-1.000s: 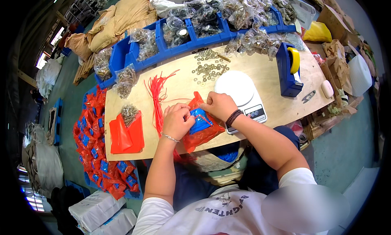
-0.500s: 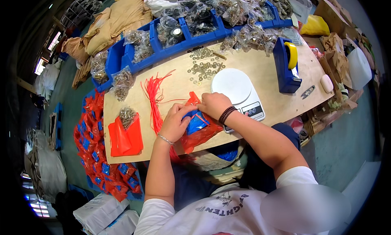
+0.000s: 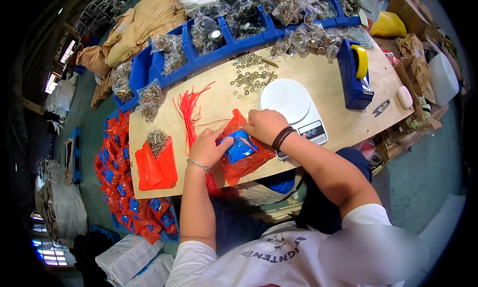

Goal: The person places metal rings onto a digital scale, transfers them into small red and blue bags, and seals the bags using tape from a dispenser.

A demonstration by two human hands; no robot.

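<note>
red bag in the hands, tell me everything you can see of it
The red bag is thin, see-through plastic, crumpled and lying at the near edge of the wooden table, its lower part hanging over the edge. A blue packet shows inside it. The left hand pinches its left side and the right hand grips its top near the white scale. Red ties lie just to its left. Whether its mouth is tied cannot be told.

left hand (image 3: 208, 148) and right hand (image 3: 265, 126) grip a red bag (image 3: 242, 157) with a blue packet (image 3: 239, 146) inside; white scale (image 3: 294, 110) just beside.
</note>
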